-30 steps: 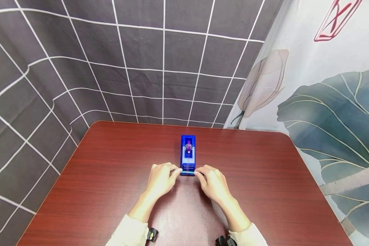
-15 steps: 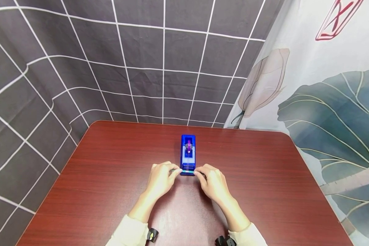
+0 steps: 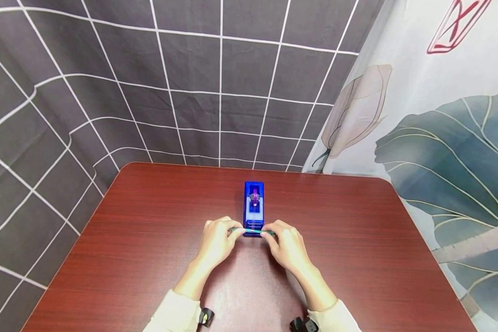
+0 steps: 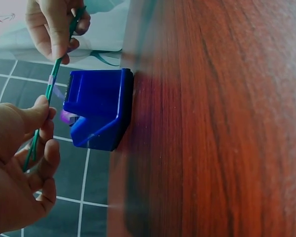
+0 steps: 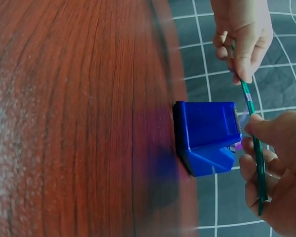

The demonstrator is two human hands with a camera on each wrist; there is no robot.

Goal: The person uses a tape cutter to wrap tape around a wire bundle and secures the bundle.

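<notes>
A thin green bundle of strands (image 3: 253,230) is held crosswise over the near end of a blue tape dispenser (image 3: 254,219). My left hand (image 3: 216,242) pinches its left part between thumb and fingers. The right hand (image 3: 289,246) pinches the right part likewise. Around the middle of the bundle, between the hands, a small pale purple band shows in the left wrist view. Loose strand ends fork out below the left thumb there. The dispenser (image 5: 207,123) stands upright, apart from both hands, with a purple tape roll (image 3: 255,197) inside and a serrated edge at its front.
The dispenser stands on a reddish-brown wooden table (image 3: 149,221). Behind and to the left hangs a dark grey curtain (image 3: 195,110) with white grid lines. A pale curtain (image 3: 419,138) with leaf prints hangs on the right.
The bundle has risen slightly, and more of its ends shows past my fingers. My right hand has shifted very slightly left. The tape dispenser has stayed in place.
</notes>
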